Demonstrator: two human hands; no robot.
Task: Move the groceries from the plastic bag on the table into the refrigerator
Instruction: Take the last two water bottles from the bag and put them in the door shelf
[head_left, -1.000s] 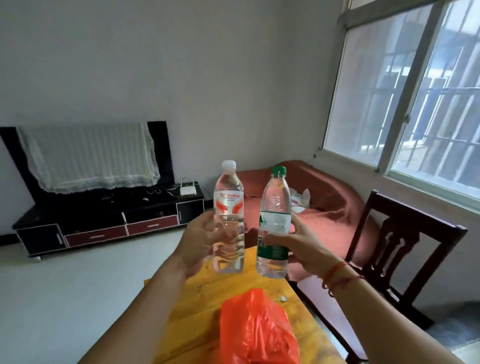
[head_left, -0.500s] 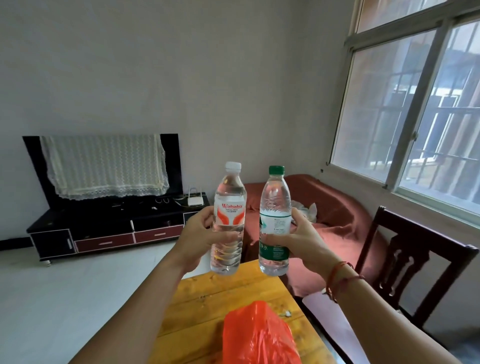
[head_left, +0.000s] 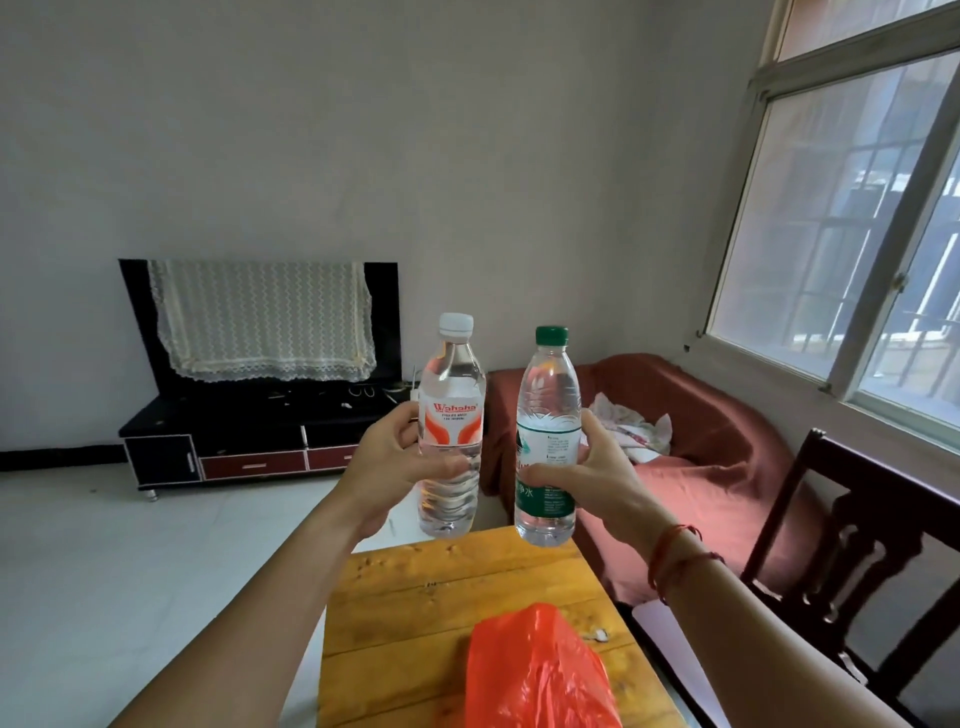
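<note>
Two water bottles, one per grip, held upright above the far end of the table.

Background, largest first: window (head_left: 857, 234) at right; sofa (head_left: 701, 431) under a red cover, far right; black television cabinet (head_left: 234, 431), far left, its screen draped in a lace cloth (head_left: 260, 317); dark wooden chair (head_left: 857, 519), near right.

The table (head_left: 441, 597) is yellow wood. It carries the orange plastic bag (head_left: 535, 675) at its near end, between my forearms and closer to the right one.

My left grip (head_left: 384, 467) is curled round the white-capped bottle (head_left: 451, 431) at label height. My right grip (head_left: 587, 478) is curled round the green-capped bottle (head_left: 548, 415) across its label. Both bottles look full and capped. Their long axes are vertical, and they stand side by side with a narrow gap, not touching.

Key relation: each bottle already lies inside its grip, so neither needs reaching for. The refrigerator is not in view, and I cannot tell which way it lies. I judge the next move to be a carry with the bottles upright. I cannot tell whether the bag holds more.
</note>
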